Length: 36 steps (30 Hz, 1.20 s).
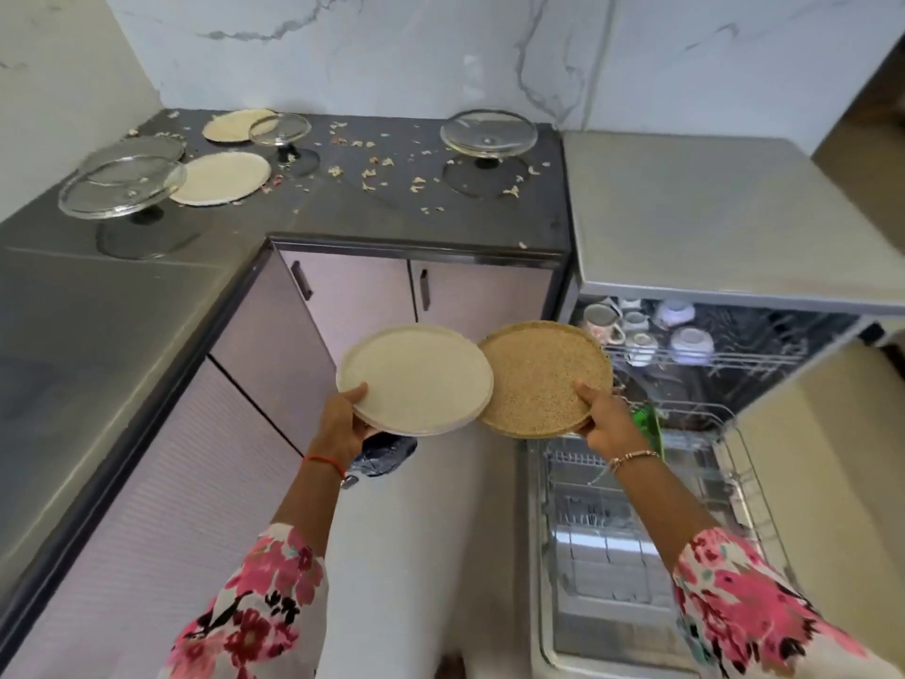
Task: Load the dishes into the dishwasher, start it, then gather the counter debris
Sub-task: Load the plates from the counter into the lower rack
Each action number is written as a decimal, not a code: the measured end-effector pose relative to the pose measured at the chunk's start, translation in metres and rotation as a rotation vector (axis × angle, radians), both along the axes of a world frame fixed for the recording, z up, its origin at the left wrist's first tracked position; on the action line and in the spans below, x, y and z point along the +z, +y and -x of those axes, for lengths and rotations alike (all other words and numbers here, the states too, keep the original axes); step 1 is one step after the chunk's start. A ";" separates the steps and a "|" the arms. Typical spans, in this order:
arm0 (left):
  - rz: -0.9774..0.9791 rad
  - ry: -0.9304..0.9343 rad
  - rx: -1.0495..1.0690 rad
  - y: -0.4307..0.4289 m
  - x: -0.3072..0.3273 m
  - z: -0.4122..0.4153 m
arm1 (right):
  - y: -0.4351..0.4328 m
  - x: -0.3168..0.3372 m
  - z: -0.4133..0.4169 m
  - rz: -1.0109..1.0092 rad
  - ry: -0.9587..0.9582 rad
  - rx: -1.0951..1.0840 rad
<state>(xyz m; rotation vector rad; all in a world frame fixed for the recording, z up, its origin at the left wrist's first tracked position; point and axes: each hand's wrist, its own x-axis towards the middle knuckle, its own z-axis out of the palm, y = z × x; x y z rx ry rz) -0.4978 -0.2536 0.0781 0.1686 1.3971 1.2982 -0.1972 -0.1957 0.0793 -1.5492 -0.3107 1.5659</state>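
Head camera looks down on a loading step in hand: two plates are being carried to the open dishwasher (710, 213). The left grip (343, 419) is clamped on the near rim of a cream plate (416, 379), thumb on top. The right grip (605, 423) pinches a speckled tan plate (543, 379) the same way. Both plates are held roughly level in the air, the cream one overlapping the tan one's left edge, just left of the pulled-out lower rack (734, 482).

The next move, I judge, calls for swinging right, tipping each plate on edge and slotting it between the rack's tines, one at a time. Two more plates (220, 178) lie on the bench (343, 227) among scattered debris (372, 174), so loading is far from finished, and starting and gathering are not yet begun.

Hard to make out:
- The cream plate's rim looks doubled, so I cannot tell whether one plate or two are held.
- The fingers under both plates are hidden.
- Three glass pieces (489, 132) on dark feet could be lids or stands.
- A green thing (649, 423) behind the right wrist and a dark shape (387, 455) below the cream plate are unclear.
- The upper rack (636, 335) shows cups, and its right part is blurred.
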 end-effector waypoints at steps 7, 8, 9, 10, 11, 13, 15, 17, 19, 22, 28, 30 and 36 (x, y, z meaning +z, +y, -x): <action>0.116 0.057 -0.115 -0.016 -0.039 -0.088 | -0.046 -0.032 -0.096 0.084 -0.100 -0.112; 0.133 0.075 -0.125 -0.017 -0.045 -0.104 | -0.050 -0.037 -0.113 0.083 -0.124 -0.114; 0.145 0.088 -0.135 -0.018 -0.051 -0.122 | -0.054 -0.041 -0.132 0.086 -0.152 -0.120; 0.157 0.102 -0.143 -0.018 -0.056 -0.141 | -0.057 -0.045 -0.150 0.085 -0.171 -0.121; 0.162 0.107 -0.147 -0.019 -0.061 -0.157 | -0.060 -0.049 -0.166 0.087 -0.189 -0.119; 0.176 0.107 -0.156 -0.020 -0.076 -0.206 | -0.063 -0.061 -0.212 0.088 -0.239 -0.097; 0.174 0.107 -0.153 -0.025 -0.086 -0.244 | -0.065 -0.074 -0.247 0.074 -0.289 -0.060; 0.173 0.090 -0.131 -0.027 -0.099 -0.290 | -0.061 -0.087 -0.292 0.068 -0.324 -0.026; 0.195 0.112 -0.120 -0.025 -0.107 -0.334 | -0.057 -0.098 -0.333 0.053 -0.375 0.003; 0.234 0.179 -0.111 -0.021 -0.117 -0.381 | -0.051 -0.110 -0.380 0.010 -0.447 0.053; 0.224 0.366 -0.193 0.007 -0.156 -0.434 | -0.015 -0.155 -0.433 -0.096 -0.734 0.261; 0.209 0.424 -0.222 0.023 -0.176 -0.444 | 0.004 -0.179 -0.441 -0.101 -0.821 0.322; 0.103 0.581 -0.327 0.072 -0.241 -0.466 | 0.072 -0.249 -0.438 -0.141 -0.983 0.441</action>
